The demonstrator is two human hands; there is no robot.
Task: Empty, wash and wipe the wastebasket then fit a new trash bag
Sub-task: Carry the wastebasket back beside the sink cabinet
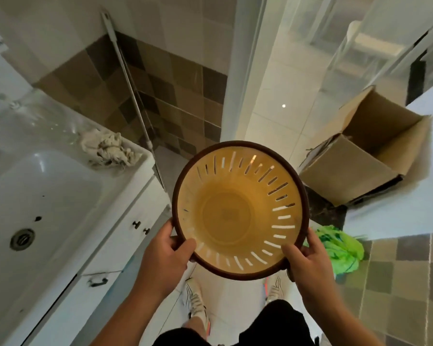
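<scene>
Both hands, left hand [169, 248] & right hand [308, 255], clamped on wastebasket [238, 211] rim, fingers hidden under it; basket looks empty inside.

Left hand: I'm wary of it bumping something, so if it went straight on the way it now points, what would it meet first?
The left hand already grips the brown-rimmed yellow slotted plastic wastebasket, thumb inside the rim. Pushed onward, it would press into the near wall at once; depth beyond is unclear.
</scene>
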